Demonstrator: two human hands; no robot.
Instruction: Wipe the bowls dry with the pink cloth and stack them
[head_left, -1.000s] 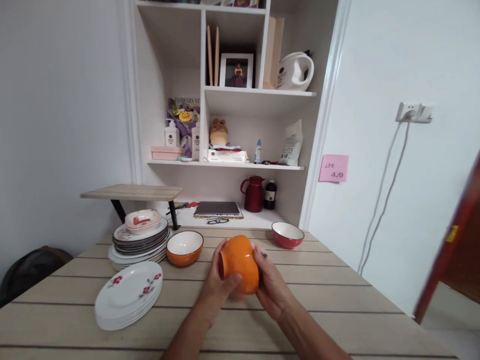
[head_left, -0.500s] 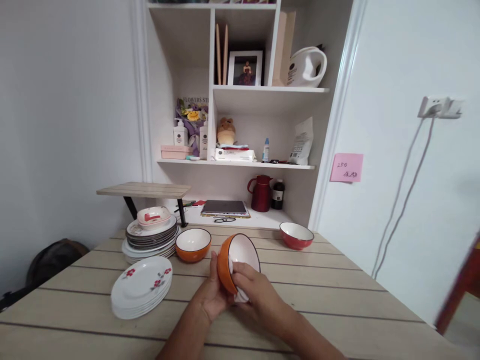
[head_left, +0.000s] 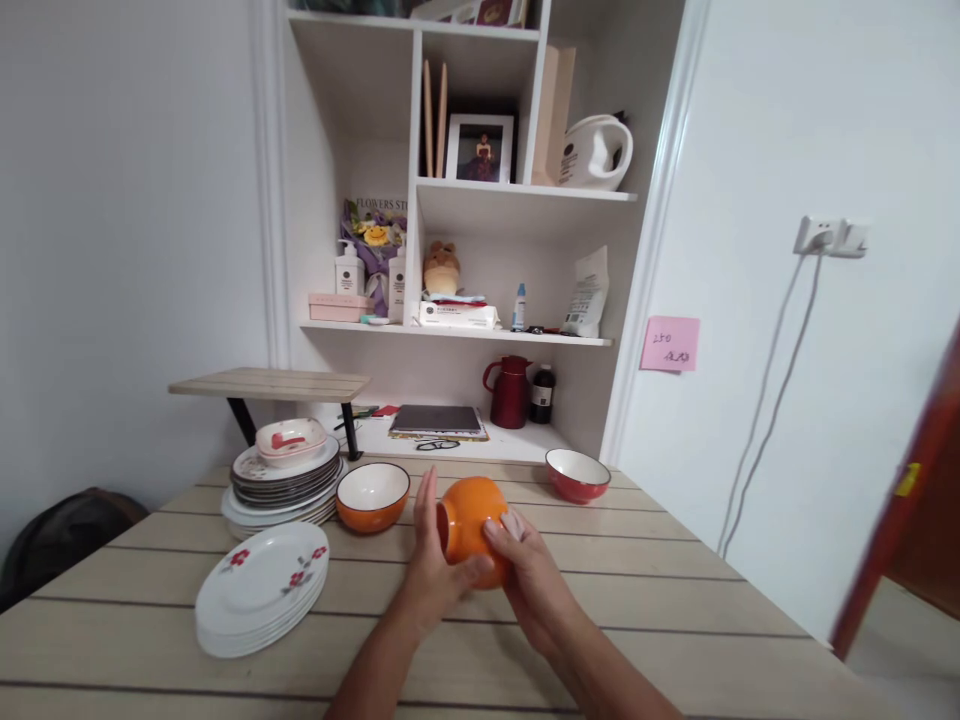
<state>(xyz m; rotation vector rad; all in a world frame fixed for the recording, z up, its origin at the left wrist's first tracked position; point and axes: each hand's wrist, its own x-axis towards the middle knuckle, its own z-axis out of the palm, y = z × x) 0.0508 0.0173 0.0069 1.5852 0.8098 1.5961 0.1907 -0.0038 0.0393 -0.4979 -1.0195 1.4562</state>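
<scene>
An orange bowl (head_left: 474, 515) is tipped on its side above the table, its foot facing left and its white inside turned out of sight. My right hand (head_left: 529, 570) grips it from the right, thumb on the outer wall. Something white, like a cloth or tissue (head_left: 513, 524), shows by the right fingers. My left hand (head_left: 435, 565) is at the bowl's foot, fingers stretched upright and thumb spread across the lower wall. Just beyond stands another orange bowl (head_left: 373, 494), upright with a white inside. A red bowl (head_left: 577, 476) sits farther back on the right.
White flowered plates (head_left: 262, 585) are stacked at the left. Behind them is a taller plate stack (head_left: 285, 488) topped by a small square dish (head_left: 291, 440). A low wooden stand (head_left: 270, 384) rises at the back left. A laptop (head_left: 435, 420) and red jug (head_left: 510, 392) occupy the shelf base.
The orange bowl in my hands has been turned over, so its outside now faces me instead of its white inside. My left fingers have straightened; my right hand has moved from inside to its right side.
</scene>
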